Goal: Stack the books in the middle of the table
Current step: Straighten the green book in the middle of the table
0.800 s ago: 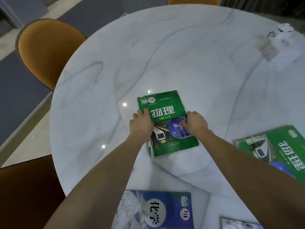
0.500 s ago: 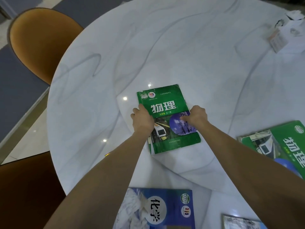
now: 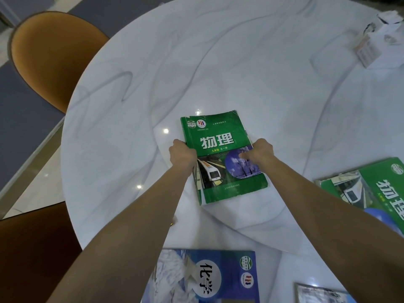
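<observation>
A green physics book (image 3: pixel 220 136) lies on another green book whose edge shows beneath it, near the middle of the round white marble table (image 3: pixel 251 62). My left hand (image 3: pixel 182 155) grips the stack's left spine edge. My right hand (image 3: pixel 261 153) holds the right edge, thumb on the cover. A second green physics book (image 3: pixel 371 189) lies at the right edge of view. A blue chemistry book (image 3: pixel 218 276) lies at the near table edge. A corner of another book (image 3: pixel 321 294) shows at the bottom right.
A white tissue pack (image 3: pixel 380 38) sits at the far right of the table. An orange chair (image 3: pixel 50 57) stands at the far left and a darker chair (image 3: pixel 32 248) at the near left. Grey floor lies beyond.
Both hands have slid outward from the cover to the sides of the green stack. The stack's top book now sits squarer on the one beneath. The camera has tilted slightly.
</observation>
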Motion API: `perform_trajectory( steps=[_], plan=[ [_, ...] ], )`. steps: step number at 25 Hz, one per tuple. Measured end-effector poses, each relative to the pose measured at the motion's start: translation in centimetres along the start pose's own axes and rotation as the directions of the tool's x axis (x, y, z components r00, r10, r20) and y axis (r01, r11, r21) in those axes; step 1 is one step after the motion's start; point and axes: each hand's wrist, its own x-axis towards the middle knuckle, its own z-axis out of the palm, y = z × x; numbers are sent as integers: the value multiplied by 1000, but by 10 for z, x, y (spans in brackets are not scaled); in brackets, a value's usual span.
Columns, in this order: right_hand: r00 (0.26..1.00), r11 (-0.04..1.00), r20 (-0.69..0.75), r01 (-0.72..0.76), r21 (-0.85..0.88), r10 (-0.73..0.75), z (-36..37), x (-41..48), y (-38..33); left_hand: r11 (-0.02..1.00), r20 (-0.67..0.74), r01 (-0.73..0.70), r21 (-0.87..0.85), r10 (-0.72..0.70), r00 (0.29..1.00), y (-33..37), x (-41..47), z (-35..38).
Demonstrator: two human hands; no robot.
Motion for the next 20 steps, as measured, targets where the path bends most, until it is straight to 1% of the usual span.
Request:
perform_trajectory(
  steps=[3,6,8,10,13,16,18,20],
  plan=[
    [1000,1000,11,-11,22,11,-1,-1,-2,996,25,-64,-58,66,998,-3,-4,-2],
    [1000,999,11,-7,46,6,-4,-4,-1,980,76,-66,-188,81,994,-4,-6,-5],
    [1000,996,10,-17,83,16,-6,-8,5,968,126,-66,-242,99,987,-2,-9,-4],
    [999,990,15,-53,130,52,-7,-12,15,961,162,-82,-263,128,978,0,-13,-3],
    [995,969,6,-98,225,100,-9,-17,26,950,176,-107,-292,163,971,5,-19,1],
    [994,966,-33,-94,239,105,-12,-22,28,932,181,-102,-348,174,968,11,-26,4],
    [994,949,-13,-102,300,111,-15,-25,32,926,185,-91,-367,169,968,13,-29,5],
    [991,898,33,-133,420,131,-20,-29,40,922,202,-87,-378,174,964,17,-33,8]
  ],
)
